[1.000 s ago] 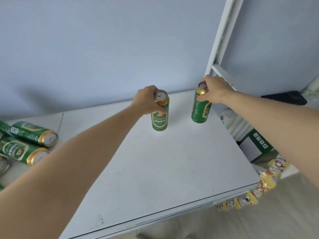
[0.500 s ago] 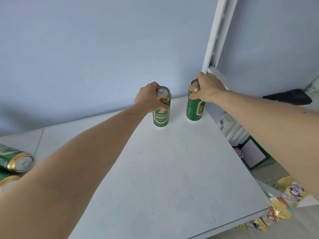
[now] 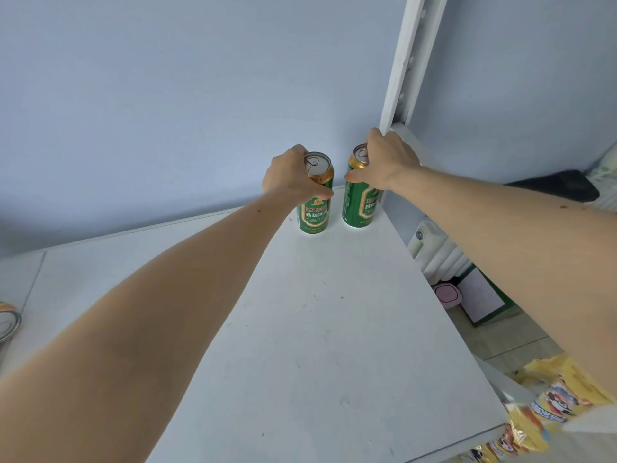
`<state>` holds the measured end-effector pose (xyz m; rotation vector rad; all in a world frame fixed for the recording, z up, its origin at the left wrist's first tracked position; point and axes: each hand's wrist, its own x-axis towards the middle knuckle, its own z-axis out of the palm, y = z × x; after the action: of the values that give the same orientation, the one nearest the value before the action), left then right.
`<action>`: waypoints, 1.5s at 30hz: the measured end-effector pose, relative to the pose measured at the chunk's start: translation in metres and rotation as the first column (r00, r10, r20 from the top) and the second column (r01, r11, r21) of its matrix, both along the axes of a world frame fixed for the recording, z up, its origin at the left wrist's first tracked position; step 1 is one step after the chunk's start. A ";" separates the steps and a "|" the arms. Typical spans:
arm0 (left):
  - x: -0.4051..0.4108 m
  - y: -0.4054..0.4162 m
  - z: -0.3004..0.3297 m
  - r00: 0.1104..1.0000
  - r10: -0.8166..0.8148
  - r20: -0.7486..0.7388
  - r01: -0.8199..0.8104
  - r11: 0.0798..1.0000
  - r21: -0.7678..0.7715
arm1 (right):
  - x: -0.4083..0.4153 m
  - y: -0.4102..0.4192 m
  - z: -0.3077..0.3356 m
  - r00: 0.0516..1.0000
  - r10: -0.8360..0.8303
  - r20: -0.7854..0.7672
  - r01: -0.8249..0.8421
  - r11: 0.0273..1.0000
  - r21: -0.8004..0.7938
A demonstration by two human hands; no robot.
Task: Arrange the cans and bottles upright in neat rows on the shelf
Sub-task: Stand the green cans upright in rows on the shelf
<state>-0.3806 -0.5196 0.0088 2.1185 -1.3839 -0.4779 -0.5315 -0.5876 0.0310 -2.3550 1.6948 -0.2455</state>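
A: Where are the cans?

B: Both upright at the back right corner of the shelf (image 3: 334, 329), just beside each other with a narrow gap. The left hand (image 3: 288, 178) is wrapped round the upper part of the left can (image 3: 315, 208), thumb across the front. The right hand (image 3: 387, 162) is closed over the top of the right can (image 3: 359, 203), fingers down its far side.

A: Why grip so high?

B: Probably to keep them vertical while nudging them level against the wall (image 3: 167, 95) and the post (image 3: 405, 61) (a straight edge to start a row from).

A: Any left?

B: One more can (image 3: 8, 324) shows at the left edge, seemingly on its side, so the row looks barely begun
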 end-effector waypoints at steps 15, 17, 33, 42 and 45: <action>0.013 -0.006 -0.006 0.997 -0.081 -0.013 0.081 0.997 -0.002 | -0.011 -0.010 0.012 0.985 0.153 -0.081 -0.143 0.982 0.120; 0.014 -0.007 -0.004 0.996 -0.091 -0.021 0.091 0.996 0.004 | -0.010 -0.009 0.010 0.989 0.132 -0.062 -0.124 0.986 0.113; 0.022 -0.012 -0.003 0.987 -0.141 -0.071 0.142 0.990 0.012 | 0.000 -0.008 0.014 0.985 0.128 -0.117 -0.116 0.987 0.107; 0.023 -0.015 -0.002 0.984 -0.170 -0.057 0.171 0.985 0.021 | 0.001 -0.008 0.007 0.992 0.114 -0.055 -0.109 0.990 0.094; 0.023 -0.015 -0.002 0.983 -0.174 -0.062 0.176 0.984 0.025 | 0.001 -0.010 0.008 0.991 0.114 -0.063 -0.108 0.990 0.096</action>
<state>-0.3576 -0.5343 0.0071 1.9981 -1.5446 -0.6304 -0.5303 -0.5974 0.0387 -2.4049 1.5620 -0.0662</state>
